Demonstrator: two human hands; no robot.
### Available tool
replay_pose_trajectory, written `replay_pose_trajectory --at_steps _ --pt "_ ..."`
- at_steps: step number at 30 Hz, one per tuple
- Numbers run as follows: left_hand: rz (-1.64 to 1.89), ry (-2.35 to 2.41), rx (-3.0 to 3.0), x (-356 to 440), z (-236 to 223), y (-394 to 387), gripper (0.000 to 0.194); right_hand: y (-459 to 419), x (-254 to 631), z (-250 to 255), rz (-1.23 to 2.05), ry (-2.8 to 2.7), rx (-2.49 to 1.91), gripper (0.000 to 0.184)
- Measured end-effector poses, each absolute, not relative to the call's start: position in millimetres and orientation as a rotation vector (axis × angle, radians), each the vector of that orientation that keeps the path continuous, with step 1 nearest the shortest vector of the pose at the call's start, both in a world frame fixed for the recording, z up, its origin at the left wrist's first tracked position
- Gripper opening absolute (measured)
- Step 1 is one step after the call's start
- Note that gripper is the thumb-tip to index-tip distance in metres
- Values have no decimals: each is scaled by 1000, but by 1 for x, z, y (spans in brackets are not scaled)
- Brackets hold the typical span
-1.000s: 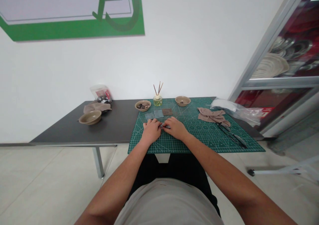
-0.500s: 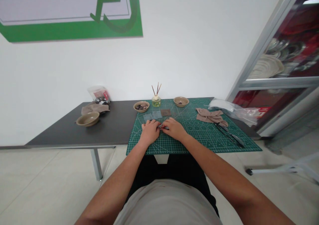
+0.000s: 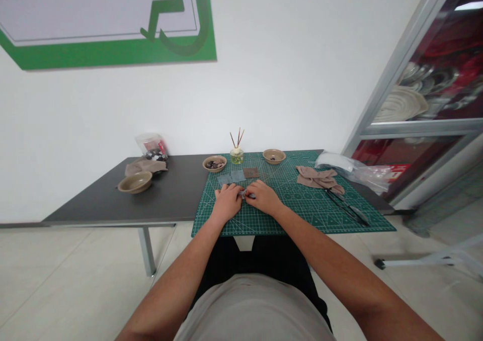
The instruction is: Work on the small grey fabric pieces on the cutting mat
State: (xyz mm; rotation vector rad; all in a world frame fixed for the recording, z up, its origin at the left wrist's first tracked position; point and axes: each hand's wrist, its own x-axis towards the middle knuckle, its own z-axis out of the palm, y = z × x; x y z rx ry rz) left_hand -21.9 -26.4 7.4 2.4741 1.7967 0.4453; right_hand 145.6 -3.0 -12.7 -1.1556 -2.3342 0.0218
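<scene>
Over the green cutting mat, my left hand and my right hand meet, fingers bent and pinched together. Between their fingertips is a small grey piece, mostly covered by the fingers, so its kind cannot be made out. Just beyond the hands lie blue-grey square sheets and a brown square sheet. A small bowl of dark and brownish stones stands at the mat's far left. Another small bowl farther right has a small dark thing in it.
A reed diffuser stands between the two small bowls. To the right lie a crumpled brown cloth, a black long-handled tool and a clear plastic bag. On the dark table at left are a larger bowl and a plastic tub.
Both hands stay nearly in place, with the fingertips shifting slightly around the grey piece, which shows a bit more. The whole view has tilted slightly.
</scene>
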Motion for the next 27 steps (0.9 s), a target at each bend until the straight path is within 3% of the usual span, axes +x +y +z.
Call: replay_pose_trajectory --at_steps 27 --pt "520 1765 2462 -24 3 -24 28 3 146 -17 40 -2263 -1203 11"
